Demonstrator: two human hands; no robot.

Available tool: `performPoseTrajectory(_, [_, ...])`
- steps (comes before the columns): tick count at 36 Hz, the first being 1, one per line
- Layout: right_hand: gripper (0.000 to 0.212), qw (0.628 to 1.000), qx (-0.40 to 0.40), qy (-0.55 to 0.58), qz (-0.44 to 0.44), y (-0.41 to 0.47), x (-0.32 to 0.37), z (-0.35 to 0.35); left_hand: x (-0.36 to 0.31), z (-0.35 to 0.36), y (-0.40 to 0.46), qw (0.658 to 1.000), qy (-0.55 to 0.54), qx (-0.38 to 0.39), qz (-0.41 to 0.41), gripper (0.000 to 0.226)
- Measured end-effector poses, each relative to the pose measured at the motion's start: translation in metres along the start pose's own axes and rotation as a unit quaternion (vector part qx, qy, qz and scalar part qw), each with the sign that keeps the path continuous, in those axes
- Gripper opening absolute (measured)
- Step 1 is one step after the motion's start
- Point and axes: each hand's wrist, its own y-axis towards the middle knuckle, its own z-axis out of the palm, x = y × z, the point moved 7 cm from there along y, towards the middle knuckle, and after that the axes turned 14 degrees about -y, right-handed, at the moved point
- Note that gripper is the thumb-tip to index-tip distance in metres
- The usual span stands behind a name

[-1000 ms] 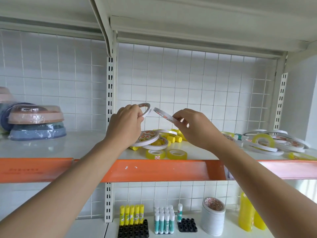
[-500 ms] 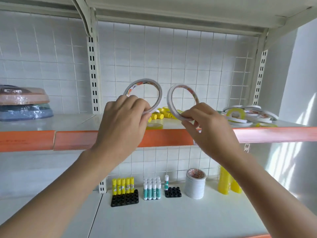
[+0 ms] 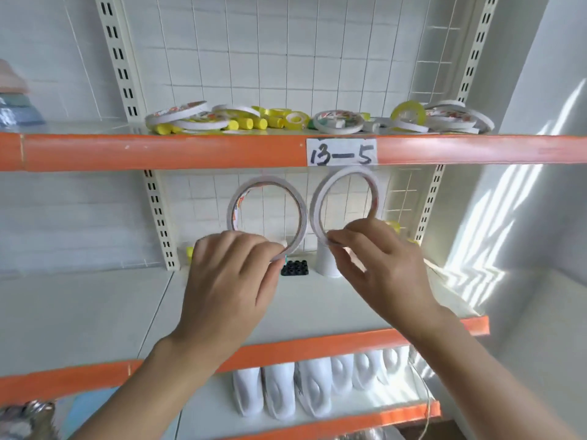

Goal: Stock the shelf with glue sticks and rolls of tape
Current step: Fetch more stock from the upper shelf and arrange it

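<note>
Head view: the left hand (image 3: 227, 281) pinches the lower rim of a thin white tape roll (image 3: 267, 214) between curled fingertips, palm turned away, forearm reaching up from the lower left. Just beside it, the right hand (image 3: 384, 265) pinches the bottom of a second tape roll (image 3: 347, 203), the other fingers loosely spread. Both rings stand upright under the orange shelf edge (image 3: 190, 152), before the middle shelf (image 3: 95, 312).
</note>
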Motion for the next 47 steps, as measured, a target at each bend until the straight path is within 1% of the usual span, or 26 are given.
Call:
performPoseTrajectory(2, [0.014,1.0,0.017,0.002,0.005,-0.02,-0.002,0.009,0.003,0.016,-0.014,1.0,-0.004,0.019,-0.011,0.003])
performPoseTrajectory(9, [0.02,0.995,0.096,-0.006,0.04,-0.073,-0.011,0.044,0.031,0.077,-0.056,0.994,-0.027,0.085,-0.066,0.014])
performPoseTrajectory(16, [0.01,0.983,0.172,-0.032,0.062,-0.112,-0.012,0.082,0.061,0.13,-0.091,0.983,-0.089,0.113,-0.113,0.018])
performPoseTrajectory(20, [0.008,0.969,0.222,-0.058,0.09,-0.13,-0.017,0.103,0.077,0.159,-0.113,0.969,-0.128,0.157,-0.14,0.019])
performPoseTrajectory(24, [0.014,0.943,0.298,-0.069,0.13,-0.153,-0.018,0.126,0.091,0.185,-0.135,0.952,-0.163,0.194,-0.174,0.019])
performPoseTrajectory(28, [0.014,0.914,0.356,-0.069,0.181,-0.176,-0.023,0.143,0.098,0.209,-0.151,0.932,-0.206,0.222,-0.197,0.002])
performPoseTrajectory(31, [0.014,0.889,0.395,-0.077,0.22,-0.195,-0.031,0.149,0.1,0.225,-0.161,0.918,-0.219,0.25,-0.218,0.014])
performPoseTrajectory(34, [0.013,0.858,0.443,-0.097,0.241,-0.21,-0.042,0.158,0.099,0.239,-0.166,0.91,-0.214,0.275,-0.224,0.021])
performPoseTrajectory(36, [0.016,0.84,0.471,-0.11,0.246,-0.219,-0.05,0.165,0.099,0.248,-0.168,0.906,-0.21,0.286,-0.23,0.024])
performPoseTrajectory(41, [0.02,0.82,0.503,-0.108,0.252,-0.236,-0.069,0.179,0.094,0.273,-0.173,0.89,-0.199,0.321,-0.254,0.023])
performPoseTrajectory(44, [0.022,0.809,0.52,-0.102,0.254,-0.246,-0.081,0.186,0.087,0.283,-0.17,0.894,-0.18,0.327,-0.247,0.028])
performPoseTrajectory(47, [0.023,0.809,0.513,-0.087,0.273,-0.253,-0.093,0.192,0.083,0.294,-0.164,0.899,-0.166,0.319,-0.248,0.03])
